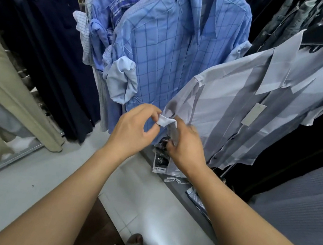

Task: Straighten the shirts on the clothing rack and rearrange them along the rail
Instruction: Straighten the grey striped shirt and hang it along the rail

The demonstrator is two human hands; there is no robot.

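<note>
Here we are at the rack, and the big blue check shirt [163, 58] hangs dead centre, with the other blue shirts [110, 5] packed behind it on its left; the rail is out of view above. Just right of the blue check shirt, the pale grey shirt [235, 105] hangs tilted and swung out toward the camera, its paper tag [253, 114] showing on the front. Its sleeve runs down to the lower right edge of the blue check shirt, ending in the turned-back cuff [166, 121], and that's the job in hand. Done well, I'd say, the fold goes flat and even, one grip anchoring while the other smooths, with no tugging on the hanger. The left hand [133, 130] pinches the cuff's white edge between thumb and forefinger. The right hand [188, 148], on the cuff's far side from the blue check shirt, has its grip curled round the sleeve just under the fold.
</note>
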